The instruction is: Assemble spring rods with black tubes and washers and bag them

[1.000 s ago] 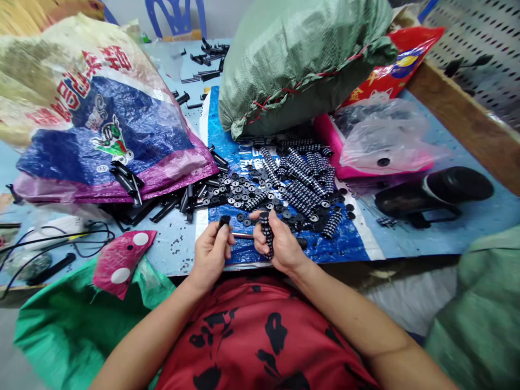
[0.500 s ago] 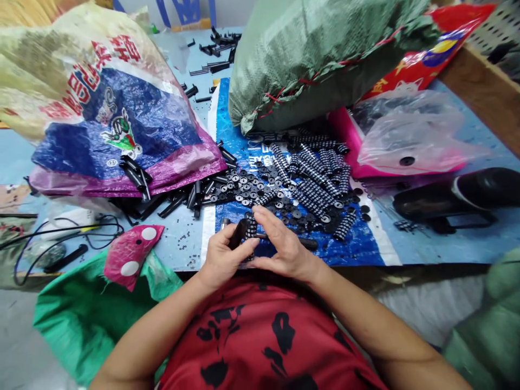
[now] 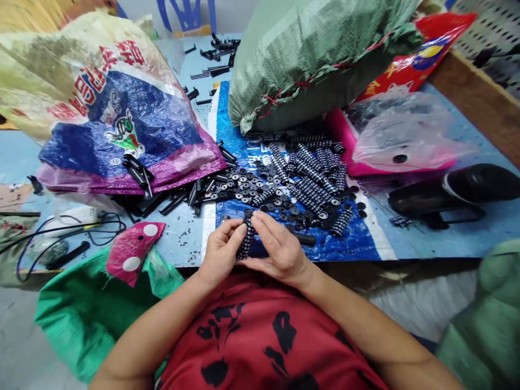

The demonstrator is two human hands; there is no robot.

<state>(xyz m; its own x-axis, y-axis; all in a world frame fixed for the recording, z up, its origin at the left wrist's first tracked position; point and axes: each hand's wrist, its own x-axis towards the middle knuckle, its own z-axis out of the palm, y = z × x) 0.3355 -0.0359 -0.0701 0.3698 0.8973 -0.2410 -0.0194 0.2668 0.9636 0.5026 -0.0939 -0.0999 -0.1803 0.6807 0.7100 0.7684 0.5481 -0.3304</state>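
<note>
Between my two hands stands a black roller with rows of white dots (image 3: 244, 246), roughly upright, with a dark round end piece (image 3: 247, 213) at its top. My left hand (image 3: 221, 249) is closed on the roller's left side, thumb laid along it. My right hand (image 3: 282, 252) pinches near its upper end, with the lower fingers curled by its base. Just beyond my fingers lie black round caps (image 3: 294, 208) and a heap of similar dotted rollers (image 3: 312, 192). A black rod-shaped handle (image 3: 304, 239) rests beside my right hand.
A blue printed sheet (image 3: 357, 244) covers the table under the parts. Black plastic pieces (image 3: 174, 201) lie by a large printed bag (image 3: 162, 124). A green woven sack (image 3: 309, 65) leans over the heap. At right are a pink tray (image 3: 345, 143) and a black flask (image 3: 418, 199).
The dark piece seen by my left thumb earlier no longer shows there. More of the dotted roller is visible now, and my right fingers have closed in on its top.
</note>
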